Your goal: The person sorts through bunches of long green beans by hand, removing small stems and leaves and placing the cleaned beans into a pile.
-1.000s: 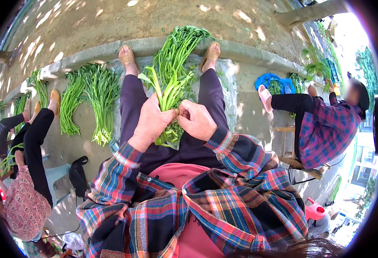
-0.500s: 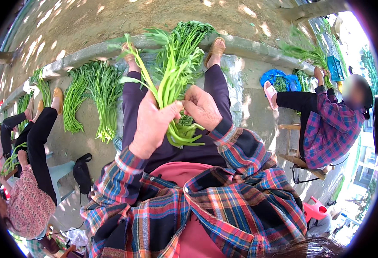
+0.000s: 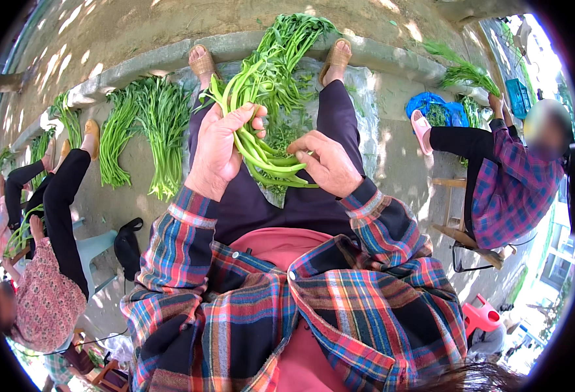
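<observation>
A curved bunch of water spinach stems [image 3: 256, 145] lies across my left hand [image 3: 225, 140], whose fingers and thumb are wrapped round its middle. The thick pale-green ends bend down and to the right. At those ends is my right hand [image 3: 325, 160], its thumb and forefinger pinching stems near the tips. Beyond both hands, a larger heap of leafy water spinach [image 3: 291, 55] rests on a clear plastic sheet [image 3: 364, 108] between my feet. Loose leaves and short pieces lie on the sheet below the bunch. The fingertips of my right hand are partly hidden.
To the left, bundles of greens [image 3: 162, 134] lie on the ground near a black bag [image 3: 128, 248] and a pale stool [image 3: 98, 251]. A concrete kerb [image 3: 163, 62] runs beyond my feet. At right, a seated person [image 3: 513, 189] holds greens beside a blue bag [image 3: 454, 112].
My left hand has turned, and the bunch now curves over to the left instead of standing upright. My right hand has shifted right and down to the stem ends.
</observation>
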Motion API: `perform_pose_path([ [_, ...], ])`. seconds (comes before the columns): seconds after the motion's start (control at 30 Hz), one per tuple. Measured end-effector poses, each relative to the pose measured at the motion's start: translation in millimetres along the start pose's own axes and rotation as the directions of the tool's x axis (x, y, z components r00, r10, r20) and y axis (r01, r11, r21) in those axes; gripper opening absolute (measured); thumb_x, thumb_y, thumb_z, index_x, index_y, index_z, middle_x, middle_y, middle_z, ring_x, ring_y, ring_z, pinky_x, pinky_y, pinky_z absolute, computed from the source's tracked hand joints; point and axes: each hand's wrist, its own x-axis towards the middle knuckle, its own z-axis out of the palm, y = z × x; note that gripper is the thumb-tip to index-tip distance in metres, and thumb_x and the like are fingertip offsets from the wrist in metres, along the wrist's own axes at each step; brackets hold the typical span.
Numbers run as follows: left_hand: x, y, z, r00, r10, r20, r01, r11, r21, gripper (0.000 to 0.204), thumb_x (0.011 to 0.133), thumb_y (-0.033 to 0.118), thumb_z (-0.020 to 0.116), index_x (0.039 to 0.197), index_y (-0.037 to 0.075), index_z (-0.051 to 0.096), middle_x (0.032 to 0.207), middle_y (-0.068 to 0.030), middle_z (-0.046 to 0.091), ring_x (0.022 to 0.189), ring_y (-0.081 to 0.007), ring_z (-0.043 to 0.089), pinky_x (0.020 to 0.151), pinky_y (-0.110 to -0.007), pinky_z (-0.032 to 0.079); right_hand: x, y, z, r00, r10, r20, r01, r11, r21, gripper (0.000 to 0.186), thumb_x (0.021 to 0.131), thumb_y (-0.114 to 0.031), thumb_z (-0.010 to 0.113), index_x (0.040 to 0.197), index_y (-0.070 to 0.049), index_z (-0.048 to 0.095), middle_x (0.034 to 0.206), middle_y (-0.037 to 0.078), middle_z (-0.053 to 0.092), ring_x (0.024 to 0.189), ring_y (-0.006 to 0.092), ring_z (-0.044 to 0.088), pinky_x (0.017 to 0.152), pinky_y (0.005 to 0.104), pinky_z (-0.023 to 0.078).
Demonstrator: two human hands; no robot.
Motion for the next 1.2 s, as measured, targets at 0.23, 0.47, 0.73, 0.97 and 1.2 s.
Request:
perform_pose_path([
  [0.23,0,-7,-6,0.994,0.105,-0.039,-0.101,0.991,0.092,0.022,0.084,0.003,0.059,0.104,0.002,0.051,0.087,-0.0081,0.062,0.068,-0.0110,0.057,0.061,-0.026,0.050,8,-13,-9,0.990,-0.127,-0.058,0.123,0.990,-0.069,0.017,0.082,-0.009,0.055,0.098,-0.004,0.058,0.090,0.013,0.057,0.082,0.0295,0.058,0.071,0.0350,0.047],
  [0.47,0,-1,-6,0.958,0.251,-0.135,-0.194,0.921,0.338,0.018,0.082,0.005,0.063,0.096,0.001,0.052,0.082,-0.0075,0.061,0.062,-0.0107,0.056,0.057,-0.024,0.048,23,-36,-31,0.997,0.030,0.069,-0.049,0.954,0.296,0.027,0.086,-0.009,0.054,0.111,0.001,0.054,0.097,0.008,0.059,0.095,0.0139,0.057,0.082,0.0280,0.046],
  [0.73,12,-11,36,0.951,0.249,-0.183,-0.260,0.965,-0.036,0.007,0.083,0.001,0.060,0.089,0.002,0.056,0.075,-0.0040,0.058,0.067,-0.0123,0.057,0.062,-0.025,0.048,33,-60,1,0.984,-0.168,-0.054,0.166,0.985,-0.046,0.045,0.077,-0.012,0.058,0.118,0.000,0.045,0.099,0.018,0.051,0.092,0.0358,0.053,0.079,0.0397,0.045],
  [0.97,12,-15,52,0.943,0.276,-0.188,-0.301,0.946,-0.118,0.020,0.082,-0.002,0.059,0.098,0.003,0.049,0.083,-0.0043,0.057,0.068,-0.0149,0.058,0.061,-0.027,0.050,30,-52,4,0.968,-0.183,-0.170,0.158,0.976,-0.153,0.044,0.075,-0.010,0.057,0.116,0.000,0.042,0.101,0.018,0.050,0.093,0.0382,0.053,0.078,0.0411,0.045],
  [1.2,12,-29,45,0.954,0.258,-0.152,-0.281,0.948,-0.149,0.022,0.082,-0.002,0.060,0.100,0.003,0.048,0.087,-0.0059,0.058,0.074,-0.0160,0.060,0.066,-0.029,0.052,32,-40,14,0.950,-0.178,-0.254,0.168,0.984,-0.062,0.046,0.073,-0.008,0.059,0.115,0.000,0.042,0.103,0.019,0.051,0.096,0.0356,0.055,0.080,0.0393,0.046],
])
